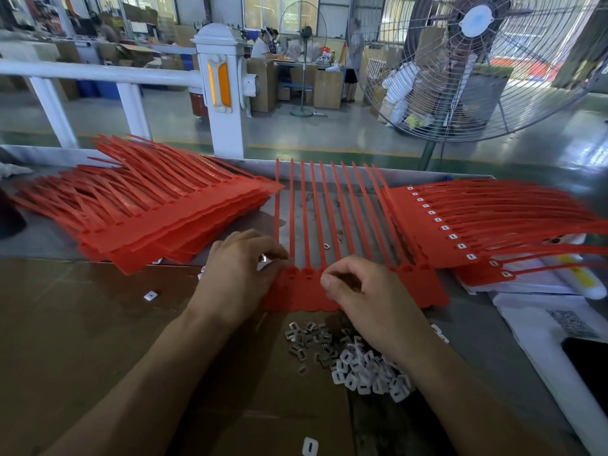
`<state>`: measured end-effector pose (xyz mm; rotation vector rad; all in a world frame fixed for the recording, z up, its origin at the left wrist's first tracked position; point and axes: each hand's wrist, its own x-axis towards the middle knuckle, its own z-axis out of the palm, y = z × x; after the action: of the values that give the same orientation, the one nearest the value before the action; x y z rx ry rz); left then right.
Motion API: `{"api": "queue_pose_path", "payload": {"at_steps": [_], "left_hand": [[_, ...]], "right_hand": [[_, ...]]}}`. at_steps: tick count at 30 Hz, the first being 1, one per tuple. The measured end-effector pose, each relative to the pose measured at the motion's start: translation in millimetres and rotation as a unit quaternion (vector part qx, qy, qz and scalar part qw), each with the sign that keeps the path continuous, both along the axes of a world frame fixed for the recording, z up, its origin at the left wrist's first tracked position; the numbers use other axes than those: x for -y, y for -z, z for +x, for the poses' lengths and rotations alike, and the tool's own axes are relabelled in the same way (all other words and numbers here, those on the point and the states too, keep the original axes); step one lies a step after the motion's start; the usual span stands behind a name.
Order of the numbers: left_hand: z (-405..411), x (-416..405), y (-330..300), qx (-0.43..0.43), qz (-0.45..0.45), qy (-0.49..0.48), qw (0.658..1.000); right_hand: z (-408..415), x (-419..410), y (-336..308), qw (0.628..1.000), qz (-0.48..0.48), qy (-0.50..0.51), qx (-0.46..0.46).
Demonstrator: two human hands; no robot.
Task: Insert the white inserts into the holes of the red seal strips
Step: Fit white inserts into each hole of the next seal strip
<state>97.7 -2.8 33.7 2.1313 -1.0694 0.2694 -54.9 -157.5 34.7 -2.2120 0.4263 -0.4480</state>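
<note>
My left hand point(243, 271) pinches a white insert point(262, 258) at the far-left hole of the red seal strips point(355, 291) lying between both hands; my right hand point(358, 291) rests curled on them. Square the insert, then press straight down. Spare inserts point(358, 366) lie near.

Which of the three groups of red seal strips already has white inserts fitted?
The fanned stack on the right: white inserts show in a row along its heads. The left stack and the sheet under the hands show none.
</note>
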Motion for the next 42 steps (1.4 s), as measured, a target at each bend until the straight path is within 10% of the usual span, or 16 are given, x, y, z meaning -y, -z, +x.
{"api": "queue_pose_path", "payload": {"at_steps": [13, 30, 42], "left_hand": [[2.1, 9.9, 9.2, 0.016, 0.084, -0.032, 0.996], [2.3, 9.9, 10.2, 0.028, 0.073, -0.038, 0.996], [-22.8, 21.1, 0.6, -0.066, -0.057, 0.157, 0.984]], "right_hand": [[-1.5, -4.4, -5.7, 0.969, -0.178, -0.145, -0.094], [-2.8, -7.3, -1.9, 0.969, -0.188, -0.145, -0.071], [4.8, 3.6, 1.7, 0.983, 0.18, 0.026, 0.01]]}}
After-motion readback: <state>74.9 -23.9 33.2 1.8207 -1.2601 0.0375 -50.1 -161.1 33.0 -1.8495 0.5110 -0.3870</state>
